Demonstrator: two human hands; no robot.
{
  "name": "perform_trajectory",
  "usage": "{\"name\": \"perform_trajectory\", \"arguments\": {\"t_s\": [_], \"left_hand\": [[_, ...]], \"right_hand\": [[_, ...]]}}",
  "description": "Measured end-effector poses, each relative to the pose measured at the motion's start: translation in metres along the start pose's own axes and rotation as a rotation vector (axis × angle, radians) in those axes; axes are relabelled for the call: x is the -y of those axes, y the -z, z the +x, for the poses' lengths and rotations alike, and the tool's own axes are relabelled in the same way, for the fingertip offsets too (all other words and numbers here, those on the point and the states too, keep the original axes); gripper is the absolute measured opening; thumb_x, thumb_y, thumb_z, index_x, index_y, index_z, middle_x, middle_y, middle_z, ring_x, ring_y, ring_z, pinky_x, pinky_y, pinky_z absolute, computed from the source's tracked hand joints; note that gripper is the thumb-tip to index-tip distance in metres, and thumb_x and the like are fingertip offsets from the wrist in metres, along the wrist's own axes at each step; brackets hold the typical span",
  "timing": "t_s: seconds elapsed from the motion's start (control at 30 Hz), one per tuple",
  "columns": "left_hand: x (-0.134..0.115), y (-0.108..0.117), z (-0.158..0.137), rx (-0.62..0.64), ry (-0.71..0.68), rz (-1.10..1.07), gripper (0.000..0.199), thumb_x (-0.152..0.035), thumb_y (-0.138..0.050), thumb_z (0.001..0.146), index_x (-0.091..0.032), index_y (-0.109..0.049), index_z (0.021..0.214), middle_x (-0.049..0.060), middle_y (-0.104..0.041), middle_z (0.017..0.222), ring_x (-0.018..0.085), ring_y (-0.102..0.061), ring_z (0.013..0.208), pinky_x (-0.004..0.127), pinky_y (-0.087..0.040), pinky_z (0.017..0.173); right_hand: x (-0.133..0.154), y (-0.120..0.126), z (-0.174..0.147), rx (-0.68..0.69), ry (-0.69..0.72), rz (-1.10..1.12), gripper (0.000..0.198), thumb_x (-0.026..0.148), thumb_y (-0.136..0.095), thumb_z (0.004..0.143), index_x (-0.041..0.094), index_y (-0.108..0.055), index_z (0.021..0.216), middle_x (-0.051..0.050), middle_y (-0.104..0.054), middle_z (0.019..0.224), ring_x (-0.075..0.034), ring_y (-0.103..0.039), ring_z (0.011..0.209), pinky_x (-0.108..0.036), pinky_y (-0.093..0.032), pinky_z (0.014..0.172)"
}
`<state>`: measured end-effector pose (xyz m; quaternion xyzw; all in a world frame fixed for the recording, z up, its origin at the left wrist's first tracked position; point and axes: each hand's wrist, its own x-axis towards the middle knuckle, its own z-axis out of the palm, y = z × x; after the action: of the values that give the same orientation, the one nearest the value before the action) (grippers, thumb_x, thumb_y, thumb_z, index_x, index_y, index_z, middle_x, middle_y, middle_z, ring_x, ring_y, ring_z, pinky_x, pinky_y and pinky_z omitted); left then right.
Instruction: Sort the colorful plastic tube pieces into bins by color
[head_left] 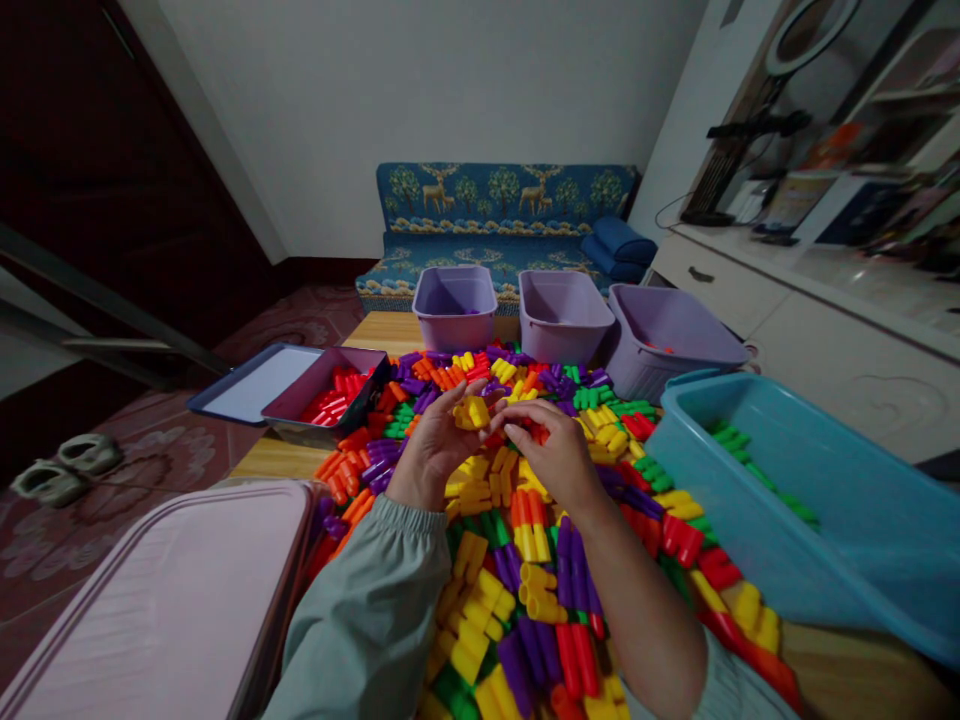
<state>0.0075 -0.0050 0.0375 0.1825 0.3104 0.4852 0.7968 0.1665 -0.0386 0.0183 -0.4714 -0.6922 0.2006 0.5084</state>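
My left hand (435, 440) is turned palm up, its fingers curled round a yellow plastic building block (471, 412) made of joined tubes. From the right, my right hand (547, 440) reaches in with bent fingers close together, the tips at the block's right edge. Whether those fingertips grip anything is too small to make out. Below and around both hands, a thick layer of similar tube blocks covers the wooden table (390, 330). Among them are yellow blocks (472, 630), purple blocks (529, 650), red blocks (576, 660) and orange blocks (349, 470).
Three lilac bins (454, 325) line the table's far side. A blue tub (750, 540) with green blocks stands at right. To the left are an open box (367, 365) holding red blocks and a pink lid (172, 600). A blue patterned sofa (487, 245) stands behind.
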Motion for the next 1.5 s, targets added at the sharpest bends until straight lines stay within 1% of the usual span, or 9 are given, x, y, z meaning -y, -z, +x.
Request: {"name": "perform_trajectory", "arguments": {"t_s": [0.1,0.2,0.3,0.37,0.7,0.97,1.13,1.33,1.5], "left_hand": [[-0.003,0.004,0.001,-0.134,-0.128,0.089,0.017,-0.019,-0.063,0.081,-0.011,-0.068,0.095,0.009,-0.072,0.086,0.014,-0.067,0.068,0.020,-0.053,0.054],[-0.006,0.008,0.001,-0.212,-0.227,0.218,0.018,-0.022,-0.071,0.075,-0.013,-0.070,0.090,0.005,-0.071,0.082,0.011,-0.062,0.062,0.017,-0.047,0.047],[-0.006,0.010,0.001,-0.225,-0.277,0.318,0.023,-0.026,-0.076,0.070,-0.015,-0.071,0.090,0.003,-0.070,0.085,0.010,-0.061,0.064,0.017,-0.045,0.050],[-0.005,0.010,0.002,-0.209,-0.291,0.364,0.027,-0.029,-0.078,0.069,-0.016,-0.071,0.092,0.003,-0.070,0.089,0.010,-0.061,0.067,0.018,-0.045,0.052],[-0.004,0.007,0.000,-0.175,-0.293,0.412,0.033,-0.035,-0.082,0.064,-0.016,-0.071,0.090,0.002,-0.070,0.088,0.009,-0.059,0.064,0.019,-0.044,0.054],[-0.003,0.006,-0.001,-0.150,-0.270,0.385,0.030,-0.031,-0.082,0.065,-0.015,-0.072,0.088,0.003,-0.072,0.085,0.010,-0.060,0.063,0.019,-0.042,0.051],[-0.003,0.006,-0.002,-0.156,-0.272,0.380,0.031,-0.030,-0.082,0.064,-0.015,-0.073,0.089,0.004,-0.072,0.087,0.010,-0.059,0.063,0.019,-0.043,0.053],[-0.003,0.007,0.000,-0.142,-0.273,0.384,0.033,-0.032,-0.083,0.064,-0.015,-0.073,0.090,0.004,-0.072,0.088,0.008,-0.057,0.061,0.017,-0.042,0.051],[-0.001,0.010,0.002,-0.150,-0.267,0.381,0.032,-0.031,-0.083,0.064,-0.015,-0.073,0.090,0.004,-0.073,0.089,0.010,-0.060,0.064,0.018,-0.043,0.053]], "right_hand": [[0.000,-0.003,-0.003,0.137,-0.032,-0.049,0.021,0.010,-0.062,0.081,0.019,-0.073,0.096,-0.005,-0.072,0.101,-0.017,-0.065,0.093,-0.031,-0.050,0.088],[0.004,-0.009,-0.010,0.403,0.029,-0.215,0.027,0.007,-0.058,0.081,0.019,-0.073,0.100,-0.005,-0.070,0.102,-0.018,-0.061,0.100,-0.031,-0.046,0.093],[0.008,-0.016,-0.018,0.625,0.064,-0.432,0.030,0.007,-0.052,0.083,0.021,-0.074,0.098,-0.008,-0.066,0.101,-0.022,-0.055,0.107,-0.032,-0.044,0.093],[0.010,-0.019,-0.022,0.689,0.034,-0.505,0.032,0.010,-0.050,0.085,0.023,-0.075,0.100,-0.009,-0.063,0.102,-0.023,-0.053,0.109,-0.033,-0.043,0.093],[0.013,-0.020,-0.019,0.628,-0.077,-0.684,0.032,0.011,-0.051,0.081,0.021,-0.066,0.108,-0.009,-0.059,0.105,-0.021,-0.061,0.095,-0.030,-0.045,0.084],[0.013,-0.022,-0.021,0.608,-0.050,-0.683,0.033,0.007,-0.048,0.081,0.019,-0.066,0.106,-0.009,-0.063,0.106,-0.022,-0.063,0.099,-0.031,-0.046,0.083],[0.006,-0.024,-0.022,0.660,-0.002,-0.566,0.042,0.006,-0.042,0.087,0.028,-0.068,0.111,-0.006,-0.063,0.120,-0.022,-0.061,0.107,-0.034,-0.044,0.091],[0.006,-0.023,-0.024,0.628,-0.041,-0.620,0.047,0.006,-0.046,0.080,0.027,-0.066,0.117,-0.009,-0.059,0.115,-0.024,-0.064,0.101,-0.036,-0.045,0.089],[0.007,-0.022,-0.023,0.621,-0.083,-0.643,0.047,0.015,-0.056,0.077,0.026,-0.062,0.122,-0.010,-0.056,0.117,-0.025,-0.065,0.098,-0.036,-0.047,0.087]]}}
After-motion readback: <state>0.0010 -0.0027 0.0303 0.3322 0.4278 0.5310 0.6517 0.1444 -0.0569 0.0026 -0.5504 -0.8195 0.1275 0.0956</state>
